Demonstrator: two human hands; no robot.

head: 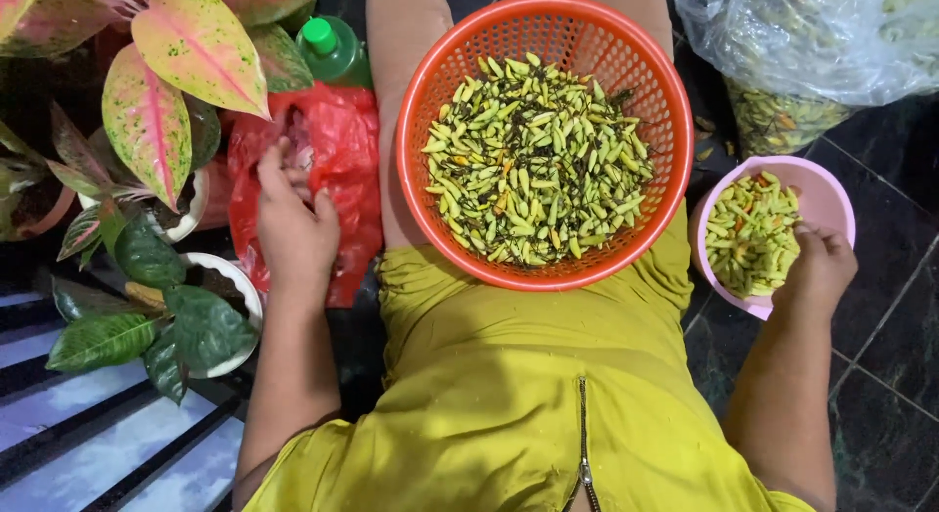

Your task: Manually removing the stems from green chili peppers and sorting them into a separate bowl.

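Reaching into a red plastic bag [337, 160], left hand [293, 228]: fingers [272, 165] curled loosely into its crumpled opening; whether they pinch anything cannot be told. Right hand [820, 267]: fingers [810, 234] bent together over the rim of a pink bowl [831, 194] of green chillies [748, 233]. Between both hands, on the lap: orange basket [430, 82] heaped with small green chillies [533, 160]. Beyond the left fingers: green bottle [333, 47], potted plants [161, 131]. Beyond the right fingers: clear bag [792, 43] of chillies.

Head camera looks straight down (close) over the lap.
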